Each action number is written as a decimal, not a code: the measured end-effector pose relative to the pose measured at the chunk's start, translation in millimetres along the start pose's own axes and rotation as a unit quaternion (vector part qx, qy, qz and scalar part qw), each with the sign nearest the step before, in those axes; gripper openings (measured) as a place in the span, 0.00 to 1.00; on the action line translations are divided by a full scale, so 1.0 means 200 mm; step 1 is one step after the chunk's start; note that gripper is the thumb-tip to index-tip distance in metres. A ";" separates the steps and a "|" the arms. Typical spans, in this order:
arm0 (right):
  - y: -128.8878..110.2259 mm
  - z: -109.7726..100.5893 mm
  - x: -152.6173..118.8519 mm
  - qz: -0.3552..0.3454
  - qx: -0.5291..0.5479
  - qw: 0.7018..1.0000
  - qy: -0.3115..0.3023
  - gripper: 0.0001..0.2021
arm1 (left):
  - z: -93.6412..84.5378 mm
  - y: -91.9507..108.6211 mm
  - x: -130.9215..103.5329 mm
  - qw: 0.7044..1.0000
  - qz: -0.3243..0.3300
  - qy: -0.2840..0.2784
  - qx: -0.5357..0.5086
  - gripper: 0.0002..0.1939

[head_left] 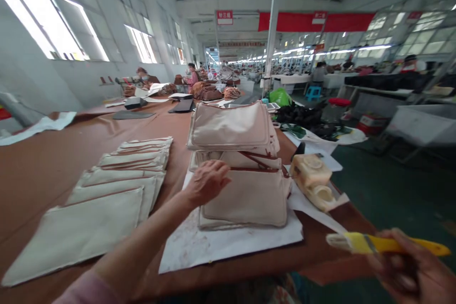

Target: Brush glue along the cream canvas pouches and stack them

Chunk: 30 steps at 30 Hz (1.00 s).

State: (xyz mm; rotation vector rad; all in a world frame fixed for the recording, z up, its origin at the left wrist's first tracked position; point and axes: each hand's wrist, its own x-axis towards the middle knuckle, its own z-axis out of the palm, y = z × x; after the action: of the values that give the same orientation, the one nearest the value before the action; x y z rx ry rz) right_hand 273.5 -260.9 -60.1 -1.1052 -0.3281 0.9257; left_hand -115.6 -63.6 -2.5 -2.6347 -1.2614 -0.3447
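Note:
My left hand (210, 181) is over the left side of a stack of cream fabric panels (245, 199), its fingers bent; whether they grip a panel's edge is hidden. Behind it rises a taller pile of cream panels with brown edging (230, 126). The near stack rests on a white sheet (231, 247). At the lower right, my right hand (402, 261) is closed around a yellow-handled brush (377, 243), its pale bristles pointing left. To the left, more cream panels (92, 223) lie in an overlapping row.
A brown-covered table (32, 171) spans the view. On its right edge sits a yellowish plastic container (311, 171), with a green bag (280, 97) and dark material (302, 116) behind. Farther back are people at work, a blue stool (313, 91) and a white bin (423, 123).

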 end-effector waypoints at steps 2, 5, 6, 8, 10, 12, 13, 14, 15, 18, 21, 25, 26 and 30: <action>-0.05 0.04 0.02 0.025 0.033 0.999 0.023 0.17 | 0.10 0.26 0.21 0.999 0.001 -0.018 -0.034 0.14; -0.09 0.06 0.09 -0.029 0.034 0.998 0.044 0.17 | 0.21 0.48 0.43 0.998 -0.029 -0.043 -0.044 0.13; -0.11 0.06 0.12 -0.058 0.027 0.997 0.052 0.17 | 0.23 0.52 0.48 0.997 -0.037 -0.046 -0.042 0.12; -0.12 0.05 0.18 -0.098 0.014 0.993 0.066 0.18 | 0.27 0.55 0.54 0.997 -0.047 -0.048 -0.040 0.10; -0.12 0.06 0.23 -0.114 0.008 0.991 0.065 0.19 | 0.30 0.55 0.56 0.997 -0.053 -0.050 -0.038 0.09; -0.11 0.07 0.26 -0.115 0.013 0.992 0.048 0.20 | 0.31 0.56 0.54 0.996 -0.059 -0.052 -0.038 0.08; -0.10 0.09 0.27 -0.113 0.018 0.993 0.041 0.20 | 0.31 0.57 0.53 0.996 -0.060 -0.053 -0.038 0.08; -0.09 0.10 0.27 -0.110 0.025 0.993 0.034 0.20 | 0.31 0.58 0.52 0.996 -0.058 -0.054 -0.038 0.07; -0.08 0.12 0.27 -0.106 0.032 0.993 0.030 0.20 | 0.31 0.59 0.51 0.996 -0.054 -0.055 -0.038 0.07; -0.06 0.16 0.23 -0.091 0.048 0.994 0.034 0.21 | 0.30 0.62 0.48 0.997 -0.037 -0.056 -0.041 0.06; -0.05 0.18 0.18 -0.079 0.051 0.994 0.056 0.22 | 0.30 0.66 0.50 0.997 -0.040 -0.053 -0.049 0.10; -0.04 0.17 0.13 -0.090 0.046 0.994 0.048 0.21 | 0.29 0.70 0.53 0.994 -0.065 -0.056 -0.069 0.15; -0.04 0.16 0.12 -0.095 0.045 0.994 0.043 0.21 | 0.28 0.71 0.52 0.993 -0.073 -0.057 -0.075 0.14; -0.07 0.15 0.10 -0.122 0.042 0.991 0.023 0.18 | 0.25 0.72 0.46 0.987 -0.102 -0.056 -0.110 0.11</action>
State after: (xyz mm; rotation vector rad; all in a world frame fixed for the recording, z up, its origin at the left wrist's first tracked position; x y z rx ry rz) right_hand 272.7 -229.2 -39.0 -0.9834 -0.3730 0.6900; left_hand 59.1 -69.6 -34.4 -2.7434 -1.6216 -0.3930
